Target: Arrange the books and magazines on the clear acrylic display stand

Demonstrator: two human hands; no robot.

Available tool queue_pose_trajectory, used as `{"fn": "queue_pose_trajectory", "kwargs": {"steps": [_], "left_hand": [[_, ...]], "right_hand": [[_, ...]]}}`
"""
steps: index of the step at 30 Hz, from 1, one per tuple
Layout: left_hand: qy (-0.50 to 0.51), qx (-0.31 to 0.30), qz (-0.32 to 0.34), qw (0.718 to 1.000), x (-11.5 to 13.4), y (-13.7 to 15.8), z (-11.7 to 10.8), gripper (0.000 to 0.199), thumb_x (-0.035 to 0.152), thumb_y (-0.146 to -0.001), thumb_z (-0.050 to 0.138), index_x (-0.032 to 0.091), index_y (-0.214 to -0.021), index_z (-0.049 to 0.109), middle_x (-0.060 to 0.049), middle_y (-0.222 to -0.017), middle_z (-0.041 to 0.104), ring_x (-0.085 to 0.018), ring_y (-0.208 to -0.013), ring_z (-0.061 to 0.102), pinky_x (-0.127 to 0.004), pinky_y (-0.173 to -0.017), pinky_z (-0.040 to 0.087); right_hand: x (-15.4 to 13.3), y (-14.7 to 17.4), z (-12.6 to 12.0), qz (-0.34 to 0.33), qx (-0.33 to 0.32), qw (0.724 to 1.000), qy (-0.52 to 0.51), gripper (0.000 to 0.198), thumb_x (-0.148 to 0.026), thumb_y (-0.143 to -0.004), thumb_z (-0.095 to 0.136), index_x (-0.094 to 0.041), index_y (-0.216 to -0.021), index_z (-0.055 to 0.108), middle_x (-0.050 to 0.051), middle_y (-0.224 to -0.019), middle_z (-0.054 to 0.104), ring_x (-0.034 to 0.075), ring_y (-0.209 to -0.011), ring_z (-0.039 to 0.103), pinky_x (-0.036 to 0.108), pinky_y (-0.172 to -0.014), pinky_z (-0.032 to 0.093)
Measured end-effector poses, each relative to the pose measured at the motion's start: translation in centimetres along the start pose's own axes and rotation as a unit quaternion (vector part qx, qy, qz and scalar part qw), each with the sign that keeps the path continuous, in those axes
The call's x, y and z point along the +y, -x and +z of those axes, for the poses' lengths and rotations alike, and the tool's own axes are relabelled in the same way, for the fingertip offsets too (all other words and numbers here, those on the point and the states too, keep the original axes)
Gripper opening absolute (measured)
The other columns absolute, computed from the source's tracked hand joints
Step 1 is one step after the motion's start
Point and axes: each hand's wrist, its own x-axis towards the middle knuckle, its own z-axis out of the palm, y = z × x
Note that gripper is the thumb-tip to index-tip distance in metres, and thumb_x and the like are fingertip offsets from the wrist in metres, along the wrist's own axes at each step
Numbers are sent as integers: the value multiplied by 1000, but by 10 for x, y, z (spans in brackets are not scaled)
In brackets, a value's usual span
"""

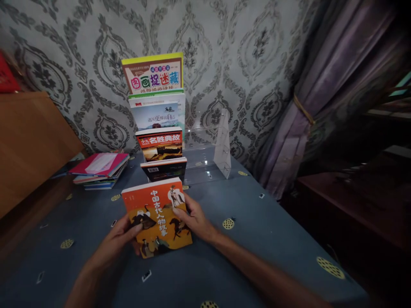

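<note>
An orange paperback book (154,218) with white Chinese lettering and painted figures is held up in front of me, its cover toward me and leaning slightly. My left hand (123,233) grips its left edge, thumb on the cover. On the right edge, my right hand (192,216) does the same; the fingers behind the book are hidden. Just beyond it, a clear tiered stand (223,147) holds several books in rising rows: a dark book (165,170), a red-titled book (162,145), a pale blue book (157,115) and a yellow-edged book (154,77) at the top.
A stack of books (99,167) with a pink one on top lies left of the stand. A brown wooden panel (35,145) rises at far left. Patterned wallpaper (192,42) backs the blue cloth-covered table (257,256); a tied purple curtain (298,124) hangs at right.
</note>
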Motion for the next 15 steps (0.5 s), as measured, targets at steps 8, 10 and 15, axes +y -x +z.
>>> {"fn": "queue_pose_trajectory", "kwargs": {"steps": [8, 10, 15], "left_hand": [[41, -5, -32, 999, 15, -41, 3, 56, 40, -72, 86, 18, -120, 67, -10, -95, 74, -18, -61, 69, -17, -37, 47], [36, -2, -26, 999, 18, -50, 3, 57, 40, -70, 87, 18, -118, 67, -8, -90, 74, -16, -59, 68, -16, -36, 46], [21, 6, -5, 1000, 30, -69, 5, 60, 45, -67, 89, 17, -115, 67, -6, -84, 72, -13, -53, 62, -16, -32, 40]], "right_hand": [[15, -35, -19, -3, 9, 1000, -15, 47, -55, -86, 69, -23, -120, 63, 8, -119, 68, 25, -111, 64, 45, -98, 52], [19, -41, -22, 31, 3, 998, -54, 46, -55, -84, 71, -23, -117, 63, 7, -112, 71, 24, -104, 67, 44, -93, 55], [18, -59, -33, 36, 13, 998, -46, 47, -54, -82, 72, -20, -112, 62, 7, -108, 72, 21, -98, 69, 41, -89, 57]]}}
